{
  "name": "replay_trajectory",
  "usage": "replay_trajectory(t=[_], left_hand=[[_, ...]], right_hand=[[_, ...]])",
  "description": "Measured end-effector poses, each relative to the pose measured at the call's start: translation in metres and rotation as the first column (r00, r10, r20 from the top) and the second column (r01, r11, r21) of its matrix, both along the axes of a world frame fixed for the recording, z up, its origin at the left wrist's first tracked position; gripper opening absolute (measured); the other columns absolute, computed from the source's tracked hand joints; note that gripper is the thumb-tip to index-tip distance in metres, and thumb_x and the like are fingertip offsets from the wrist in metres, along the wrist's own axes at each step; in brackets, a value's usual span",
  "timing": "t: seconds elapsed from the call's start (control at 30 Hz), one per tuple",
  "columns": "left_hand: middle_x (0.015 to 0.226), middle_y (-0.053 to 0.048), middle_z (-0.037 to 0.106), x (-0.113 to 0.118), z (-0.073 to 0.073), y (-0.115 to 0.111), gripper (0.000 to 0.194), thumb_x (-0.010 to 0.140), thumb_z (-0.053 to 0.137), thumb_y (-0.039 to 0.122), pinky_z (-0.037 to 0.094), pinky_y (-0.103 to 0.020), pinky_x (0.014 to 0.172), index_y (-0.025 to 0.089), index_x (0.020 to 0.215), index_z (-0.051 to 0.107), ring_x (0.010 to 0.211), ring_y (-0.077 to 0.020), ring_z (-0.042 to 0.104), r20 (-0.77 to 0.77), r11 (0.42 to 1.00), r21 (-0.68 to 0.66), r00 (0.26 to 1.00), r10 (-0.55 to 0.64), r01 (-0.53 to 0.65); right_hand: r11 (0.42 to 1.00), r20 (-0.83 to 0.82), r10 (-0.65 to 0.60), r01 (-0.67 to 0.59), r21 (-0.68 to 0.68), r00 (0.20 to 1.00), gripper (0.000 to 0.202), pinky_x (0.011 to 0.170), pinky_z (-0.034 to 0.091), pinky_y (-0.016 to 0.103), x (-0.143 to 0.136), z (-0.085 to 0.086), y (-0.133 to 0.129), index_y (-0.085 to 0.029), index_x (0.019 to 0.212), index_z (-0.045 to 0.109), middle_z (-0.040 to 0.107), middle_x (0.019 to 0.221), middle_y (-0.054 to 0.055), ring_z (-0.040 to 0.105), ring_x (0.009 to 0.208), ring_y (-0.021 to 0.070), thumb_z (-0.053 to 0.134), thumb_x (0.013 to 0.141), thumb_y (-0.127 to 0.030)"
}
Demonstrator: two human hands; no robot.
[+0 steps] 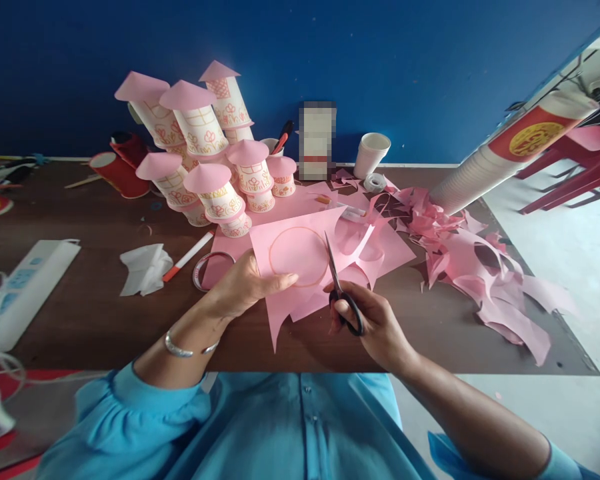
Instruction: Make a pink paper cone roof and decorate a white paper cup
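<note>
My left hand (247,283) grips a sheet of pink paper (300,260) with an orange circle drawn on it, held above the brown table (95,313). My right hand (367,320) holds black-handled scissors (341,290), and their blades point up along the circle's right edge. Under the held sheet lies another pink sheet (375,250) with round holes cut out of it.
Several paper-cup towers with pink cone roofs (205,147) stand at the back. Pink paper scraps (480,267) lie heaped to the right beside a long stack of cups (500,163). A tape roll (205,270), a marker (187,257), crumpled tissue (145,267) and a power strip (25,290) lie on the left.
</note>
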State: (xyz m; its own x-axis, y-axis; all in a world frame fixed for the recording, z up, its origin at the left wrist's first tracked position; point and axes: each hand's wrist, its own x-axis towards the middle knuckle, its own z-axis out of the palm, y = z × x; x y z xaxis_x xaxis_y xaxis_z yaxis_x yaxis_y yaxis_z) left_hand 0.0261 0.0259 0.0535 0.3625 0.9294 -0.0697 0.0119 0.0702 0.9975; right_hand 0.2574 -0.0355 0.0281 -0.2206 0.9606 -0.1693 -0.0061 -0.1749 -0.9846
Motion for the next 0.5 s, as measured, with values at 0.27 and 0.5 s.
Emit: replay_trajectory(t=[0.27, 0.5], left_hand=[[0.123, -0.012, 0.079, -0.0043, -0.0034, 0.0023, 0.067, 0.076, 0.087, 0.041, 0.064, -0.046, 0.098, 0.017, 0.135, 0.07, 0.117, -0.035, 0.073, -0.017, 1.0, -0.008, 1.0, 0.016, -0.016], [0.122, -0.011, 0.08, -0.0081, -0.0047, 0.0045, 0.06, 0.077, 0.087, 0.037, 0.062, -0.048, 0.103, 0.017, 0.132, 0.072, 0.116, -0.0341, 0.075, 0.045, 0.998, -0.055, 0.999, 0.005, -0.003]], right_hand=[[1.0, 0.021, 0.029, -0.03, 0.01, 0.999, 0.051, 0.055, 0.049, 0.027, 0.0019, -0.0009, 0.0033, -0.019, 0.105, 0.069, 0.062, 0.062, -0.002, 0.062, 0.055, 0.0149, 0.069, 0.091, -0.068], [0.999, 0.018, 0.048, -0.048, 0.009, 0.999, 0.048, 0.054, 0.048, 0.026, 0.0029, 0.0005, 0.004, -0.019, 0.102, 0.068, 0.062, 0.061, -0.002, 0.062, 0.053, 0.0138, 0.069, 0.092, -0.067]])
